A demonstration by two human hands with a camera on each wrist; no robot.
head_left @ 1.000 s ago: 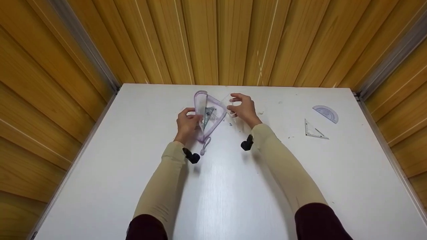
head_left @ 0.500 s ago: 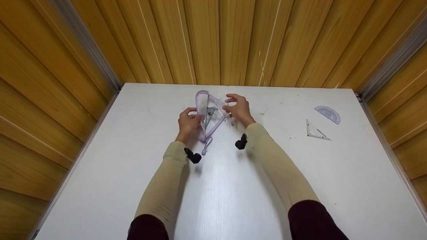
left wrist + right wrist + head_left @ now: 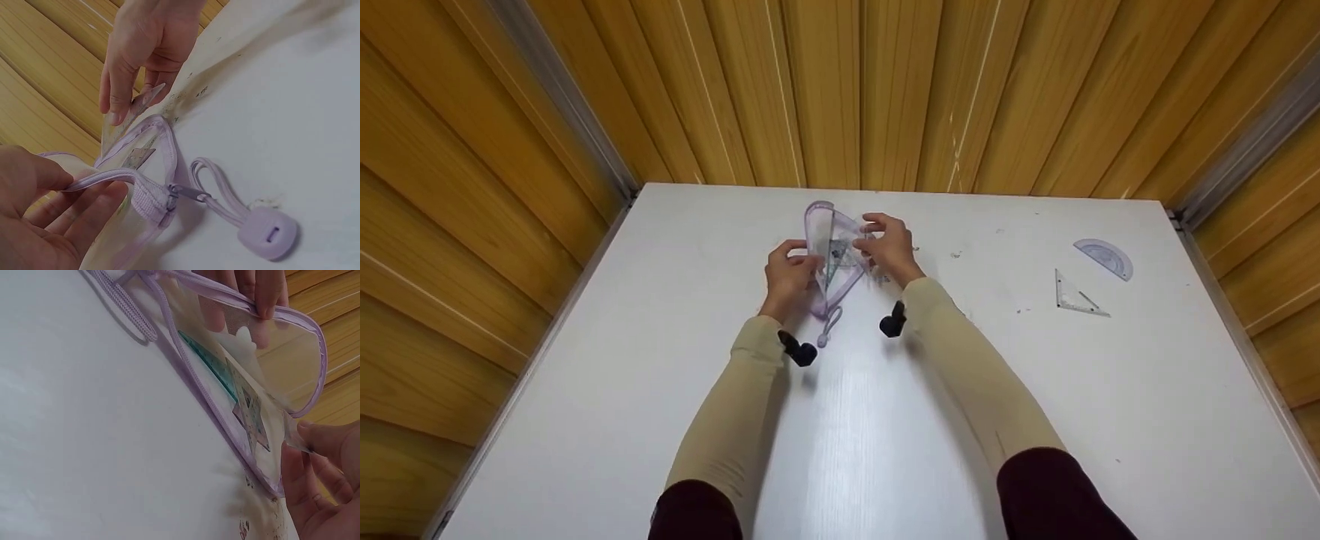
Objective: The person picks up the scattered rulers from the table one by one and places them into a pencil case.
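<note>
A see-through zip pouch (image 3: pixel 851 285) with lilac trim stands propped open on the table. My left hand (image 3: pixel 790 276) pinches its zipped edge between thumb and fingers, holding one side up. Inside lie a green set square (image 3: pixel 209 360) and some clear measuring pieces (image 3: pixel 252 410). At the pouch's opening, my right hand (image 3: pixel 889 246) pinches a clear plastic piece with a pointed corner (image 3: pixel 130 117); its lower end dips between the pouch walls. The fingers partly hide that piece. A lilac cord with a toggle (image 3: pixel 269 232) hangs from the zip onto the table.
To the right on the white table (image 3: pixel 1147 420) lie a bluish protractor (image 3: pixel 1104 259) and a clear set square (image 3: pixel 1078 298). Small dark marks (image 3: pixel 956 255) dot the surface near the right hand. A wood-panel wall (image 3: pixel 885 90) rises behind the table's far edge.
My right hand has moved left to the pouch, bringing the clear piece from beside it into the opening. The left hand keeps its hold on the pouch edge.
</note>
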